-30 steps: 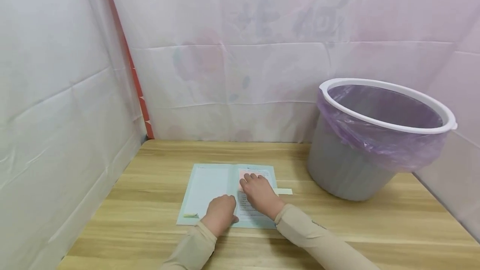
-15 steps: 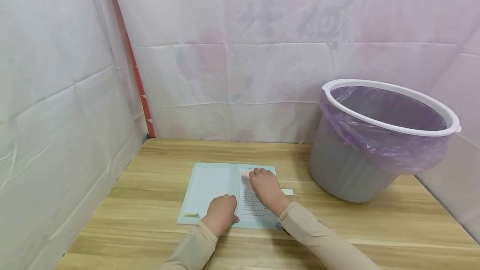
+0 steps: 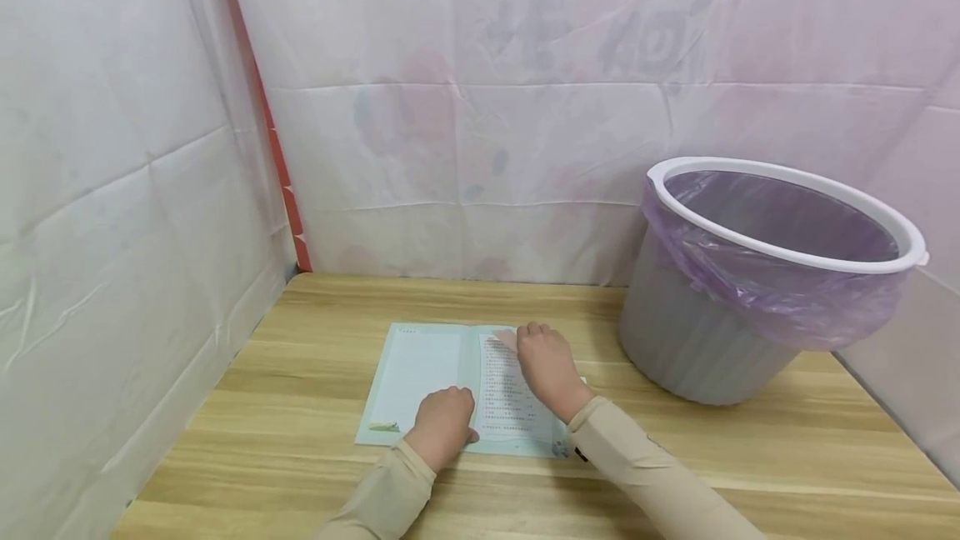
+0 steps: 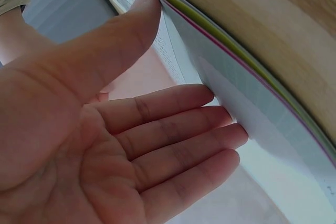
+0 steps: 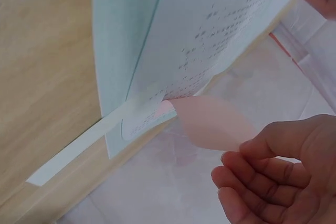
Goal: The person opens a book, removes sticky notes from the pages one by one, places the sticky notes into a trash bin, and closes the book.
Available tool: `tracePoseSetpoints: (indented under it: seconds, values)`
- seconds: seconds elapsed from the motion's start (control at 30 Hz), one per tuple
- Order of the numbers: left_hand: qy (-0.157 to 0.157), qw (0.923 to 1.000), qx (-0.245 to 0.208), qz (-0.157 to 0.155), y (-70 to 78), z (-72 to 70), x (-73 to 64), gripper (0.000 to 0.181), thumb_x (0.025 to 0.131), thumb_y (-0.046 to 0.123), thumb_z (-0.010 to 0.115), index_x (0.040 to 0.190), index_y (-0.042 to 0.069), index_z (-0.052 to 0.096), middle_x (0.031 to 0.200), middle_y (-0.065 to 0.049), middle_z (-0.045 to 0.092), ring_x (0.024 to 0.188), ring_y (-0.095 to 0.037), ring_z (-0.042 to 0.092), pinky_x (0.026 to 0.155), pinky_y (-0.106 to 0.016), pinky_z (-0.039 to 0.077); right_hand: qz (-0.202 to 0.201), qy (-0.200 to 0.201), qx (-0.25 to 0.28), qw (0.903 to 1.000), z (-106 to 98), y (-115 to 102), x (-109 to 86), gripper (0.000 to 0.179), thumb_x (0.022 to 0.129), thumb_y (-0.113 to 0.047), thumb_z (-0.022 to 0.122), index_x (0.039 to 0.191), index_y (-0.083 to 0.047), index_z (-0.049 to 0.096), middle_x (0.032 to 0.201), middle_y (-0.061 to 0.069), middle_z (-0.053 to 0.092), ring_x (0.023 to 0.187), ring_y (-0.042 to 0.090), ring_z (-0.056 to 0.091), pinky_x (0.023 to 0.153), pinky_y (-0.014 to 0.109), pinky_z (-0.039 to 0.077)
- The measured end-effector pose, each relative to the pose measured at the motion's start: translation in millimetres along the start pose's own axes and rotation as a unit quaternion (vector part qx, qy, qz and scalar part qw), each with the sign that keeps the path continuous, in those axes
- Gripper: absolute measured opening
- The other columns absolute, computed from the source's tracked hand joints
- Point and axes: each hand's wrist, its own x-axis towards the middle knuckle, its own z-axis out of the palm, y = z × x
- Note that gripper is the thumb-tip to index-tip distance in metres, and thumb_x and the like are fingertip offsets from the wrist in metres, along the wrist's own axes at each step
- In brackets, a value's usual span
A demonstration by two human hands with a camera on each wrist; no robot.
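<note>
An open booklet [image 3: 416, 373] with pale green page borders lies on the wooden table. My left hand [image 3: 444, 417] rests near its centre fold; in the left wrist view the fingers [image 4: 181, 153] are nearly straight, tips on the page, and the thumb is at the booklet's lower edge. Over the upper part of the right page, my right hand [image 3: 549, 363] pinches a pink sticky note [image 5: 210, 121] between thumb and forefinger. The note curls up, its far end still against the printed page. A pale strip of paper [image 5: 79, 148] sticks out past the page's side edge.
At the right of the table [image 3: 262, 407] stands a grey bin [image 3: 690, 323] with a white rim and a purple liner bag. White printed sheeting [image 3: 375, 148] hangs behind the table and along its sides.
My right hand has moved up and to the right, lifting the pink sticky note off more of the page and uncovering printed lines. The left hand has stayed in place.
</note>
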Motion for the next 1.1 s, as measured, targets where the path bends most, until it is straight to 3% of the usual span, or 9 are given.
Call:
tracePoseSetpoints:
  seconds: [0.2, 0.47, 0.67, 0.83, 1.0, 1.1]
  values:
    - [-0.007, 1.0000, 0.000, -0.006, 0.5, -0.9, 0.3, 0.037, 0.068, 0.028, 0.086, 0.079, 0.002, 0.063, 0.066, -0.006, 0.059, 0.060, -0.018, 0.061, 0.056, -0.031, 0.053, 0.030, 0.024, 0.017, 0.9991, 0.3, 5.2, 0.0, 0.016, 0.078, -0.002, 0.075, 0.088, 0.005, 0.064, 0.075, 0.010, 0.061, 0.064, 0.017, 0.056, 0.058, 0.025, 0.051]
    - [-0.009, 0.9999, 0.007, -0.004, 1.5, -1.4, -0.4, 0.037, 0.069, 0.029, 0.085, 0.080, 0.001, 0.064, 0.066, -0.006, 0.059, 0.059, -0.017, 0.060, 0.056, -0.030, 0.053, 0.041, 0.079, 0.040, 0.9952, -3.3, 15.8, -0.4, 0.011, 0.077, 0.005, 0.072, 0.080, 0.006, 0.061, 0.067, 0.010, 0.056, 0.058, 0.018, 0.052, 0.051, 0.027, 0.047]
    - [-0.006, 0.9999, 0.013, -0.002, 1.5, -1.1, -1.3, 0.037, 0.069, 0.029, 0.085, 0.080, 0.002, 0.062, 0.065, -0.006, 0.057, 0.059, -0.017, 0.060, 0.056, -0.029, 0.053, 0.044, 0.147, 0.073, 0.9854, -12.0, 25.8, -0.4, 0.018, 0.076, 0.011, 0.065, 0.068, 0.002, 0.053, 0.057, 0.008, 0.047, 0.047, 0.019, 0.045, 0.040, 0.030, 0.041]
    - [-0.008, 0.9999, 0.012, -0.002, 2.1, -1.6, -1.0, 0.037, 0.070, 0.029, 0.084, 0.080, 0.001, 0.063, 0.066, -0.006, 0.057, 0.059, -0.016, 0.059, 0.056, -0.029, 0.053, 0.050, 0.254, 0.110, 0.9598, -37.0, 37.4, -1.1, 0.013, 0.077, 0.009, 0.066, 0.071, 0.003, 0.056, 0.061, 0.013, 0.053, 0.051, 0.027, 0.053, 0.041, 0.037, 0.045]
    - [-0.008, 0.9999, 0.013, -0.002, 2.7, -1.8, -1.9, 0.036, 0.069, 0.028, 0.085, 0.079, 0.002, 0.062, 0.065, -0.006, 0.057, 0.060, -0.017, 0.060, 0.056, -0.029, 0.053, 0.037, 0.365, 0.144, 0.9191, -82.8, 57.6, -7.7, 0.003, 0.081, 0.004, 0.061, 0.083, 0.007, 0.061, 0.072, 0.018, 0.060, 0.062, 0.034, 0.056, 0.051, 0.044, 0.048]
    - [-0.007, 0.9999, 0.009, -0.003, 2.2, -2.4, -2.5, 0.036, 0.070, 0.027, 0.085, 0.079, 0.001, 0.062, 0.065, -0.006, 0.057, 0.060, -0.018, 0.060, 0.056, -0.030, 0.053, 0.048, 0.439, 0.152, 0.8843, -112.6, 70.9, -15.7, 0.008, 0.085, 0.000, 0.059, 0.088, 0.007, 0.062, 0.077, 0.020, 0.061, 0.068, 0.038, 0.056, 0.059, 0.047, 0.046]
